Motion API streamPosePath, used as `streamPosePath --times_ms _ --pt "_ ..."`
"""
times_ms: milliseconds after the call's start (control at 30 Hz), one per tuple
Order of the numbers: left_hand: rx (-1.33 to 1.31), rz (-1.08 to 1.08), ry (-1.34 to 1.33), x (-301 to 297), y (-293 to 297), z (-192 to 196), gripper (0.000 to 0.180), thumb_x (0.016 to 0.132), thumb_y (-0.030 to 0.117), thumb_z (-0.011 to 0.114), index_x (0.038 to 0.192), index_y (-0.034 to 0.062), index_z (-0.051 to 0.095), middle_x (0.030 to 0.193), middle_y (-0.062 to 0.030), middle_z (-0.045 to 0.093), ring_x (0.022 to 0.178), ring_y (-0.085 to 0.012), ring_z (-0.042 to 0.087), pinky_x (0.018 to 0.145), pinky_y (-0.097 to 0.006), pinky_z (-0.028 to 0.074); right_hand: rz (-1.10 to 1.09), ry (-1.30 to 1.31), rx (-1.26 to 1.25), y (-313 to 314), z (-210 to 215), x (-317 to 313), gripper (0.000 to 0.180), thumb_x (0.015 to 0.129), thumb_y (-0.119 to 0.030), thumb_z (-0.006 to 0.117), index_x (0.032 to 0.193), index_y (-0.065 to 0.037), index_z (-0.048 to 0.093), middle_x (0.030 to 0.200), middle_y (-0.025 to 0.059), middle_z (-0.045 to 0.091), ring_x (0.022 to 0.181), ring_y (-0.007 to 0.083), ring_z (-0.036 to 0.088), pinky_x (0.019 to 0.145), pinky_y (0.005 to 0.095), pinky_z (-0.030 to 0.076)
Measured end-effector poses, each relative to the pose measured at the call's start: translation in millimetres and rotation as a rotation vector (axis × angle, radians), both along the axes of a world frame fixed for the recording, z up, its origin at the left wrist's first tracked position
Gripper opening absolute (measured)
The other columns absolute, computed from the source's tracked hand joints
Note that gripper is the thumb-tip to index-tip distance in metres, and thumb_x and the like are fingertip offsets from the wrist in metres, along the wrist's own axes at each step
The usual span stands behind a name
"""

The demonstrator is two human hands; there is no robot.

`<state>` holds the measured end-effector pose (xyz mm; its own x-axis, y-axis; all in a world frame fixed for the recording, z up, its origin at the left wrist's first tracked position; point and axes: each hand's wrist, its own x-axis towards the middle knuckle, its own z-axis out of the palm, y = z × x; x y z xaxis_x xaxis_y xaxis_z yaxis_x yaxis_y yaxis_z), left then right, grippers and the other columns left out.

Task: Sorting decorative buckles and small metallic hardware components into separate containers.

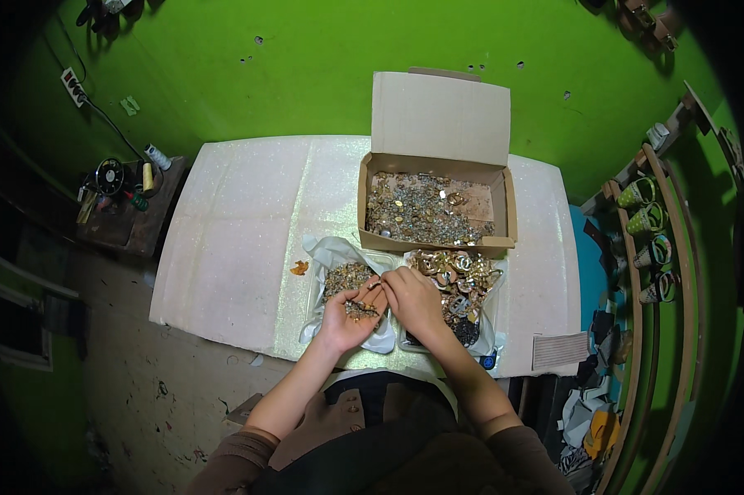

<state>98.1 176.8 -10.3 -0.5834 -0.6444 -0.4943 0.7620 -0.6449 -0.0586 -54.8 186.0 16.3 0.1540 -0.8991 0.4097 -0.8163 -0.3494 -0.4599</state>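
Observation:
My left hand [355,320] is turned palm up over the left lined tray [314,312], with a small heap of shiny ornaments [360,310] cupped in it. My right hand [415,299] is palm down, its fingertips bent together at the left hand's fingers; whatever they pinch is too small or hidden. Beneath the left hand, the left tray holds many small gold and clear ornaments [349,279]. Beside the right hand is a second lined tray [489,318] with larger gold rings and buckle-like pieces [463,276] and some black pieces [464,332].
Behind the trays stands an open cardboard box [438,244] of small glittering pieces, lid upright. An orange-brown scrap [299,268] lies left of the trays on the pale table [240,223]. A striped grey piece [560,351] lies at the front right. Sandals [648,219] hang on a rack at right.

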Motion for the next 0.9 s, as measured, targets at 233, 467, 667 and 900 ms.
streamPosePath --times_ms 233,467,667,900 --pt "-0.018 0.009 -0.003 6 -1 -13 0.04 0.086 0.012 0.035 0.123 -0.0011 0.045 0.121 -0.0159 0.049 0.111 -0.024 0.049 0.099 -0.035 0.036 0.05 -0.156 0.119 3 -5 1 0.014 0.078 -0.016 0.06 0.087 -0.007 0.059 0.082 0.0079 0.056 0.079 0.0268 0.056 0.066 0.0352 0.046" --pt "0.044 -0.008 -0.046 2 0 -1 0.042 0.086 0.012 0.035 0.125 -0.0007 0.042 0.119 -0.0174 0.05 0.109 -0.0246 0.049 0.096 -0.034 0.038 0.009 -0.183 0.173 0 -10 1 0.017 0.077 -0.016 0.061 0.09 -0.005 0.061 0.088 0.0102 0.053 0.084 0.0283 0.055 0.07 0.0359 0.045" --pt "-0.033 -0.034 -0.032 8 -1 -14 0.044 0.085 0.01 0.038 0.128 0.0007 0.04 0.12 -0.0184 0.049 0.11 -0.0251 0.049 0.095 -0.034 0.039 0.037 -0.235 0.247 0 -15 1 0.018 0.076 -0.015 0.062 0.09 -0.004 0.061 0.085 0.0106 0.054 0.078 0.0268 0.057 0.066 0.0351 0.046" --pt "0.048 0.053 -0.036 3 -4 -5 0.043 0.086 0.01 0.035 0.127 -0.0008 0.04 0.126 -0.0177 0.046 0.119 -0.026 0.043 0.102 -0.037 0.033 -0.08 -0.454 0.325 -6 -18 -4 0.017 0.078 -0.016 0.061 0.085 -0.001 0.062 0.077 0.0134 0.058 0.066 0.0255 0.058 0.06 0.0336 0.046"
